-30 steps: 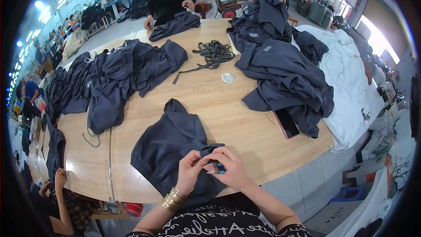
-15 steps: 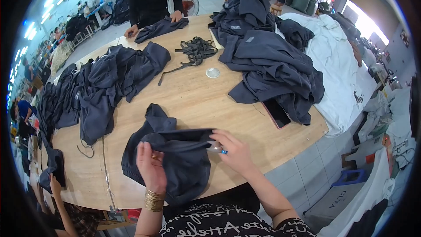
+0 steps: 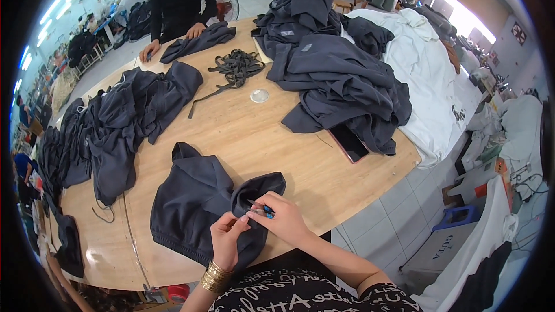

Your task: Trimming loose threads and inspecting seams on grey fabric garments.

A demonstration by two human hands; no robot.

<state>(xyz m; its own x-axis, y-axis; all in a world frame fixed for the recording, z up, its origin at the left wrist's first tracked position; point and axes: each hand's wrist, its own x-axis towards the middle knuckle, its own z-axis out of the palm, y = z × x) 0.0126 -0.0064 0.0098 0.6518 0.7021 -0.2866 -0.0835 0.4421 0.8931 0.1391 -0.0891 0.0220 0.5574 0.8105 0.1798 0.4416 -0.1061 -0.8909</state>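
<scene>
A dark grey garment (image 3: 193,199) with a gathered elastic edge lies before me on the table. One part of it, a folded opening (image 3: 269,184), is raised at my hands. My left hand (image 3: 226,237) is closed, thumb and fingertips pinching at the cloth's edge; whether a thread is between them is too small to tell. My right hand (image 3: 280,214) is closed round small thread snips (image 3: 268,212) with a blue part, their dark tip pointing at the cloth beside my left fingertips. The fingers of both hands nearly touch.
Heaps of dark garments lie left (image 3: 124,118) and right (image 3: 341,75) on the table (image 3: 231,133). A phone (image 3: 350,143), a clear round disc (image 3: 259,96) and tangled dark straps (image 3: 238,68) are there too. A person in black (image 3: 180,3) handles cloth across the table.
My hands have come together, and the opening that was stretched between them is now bunched at my fingertips. The snips have turned toward the cloth. The view has shifted slightly.
</scene>
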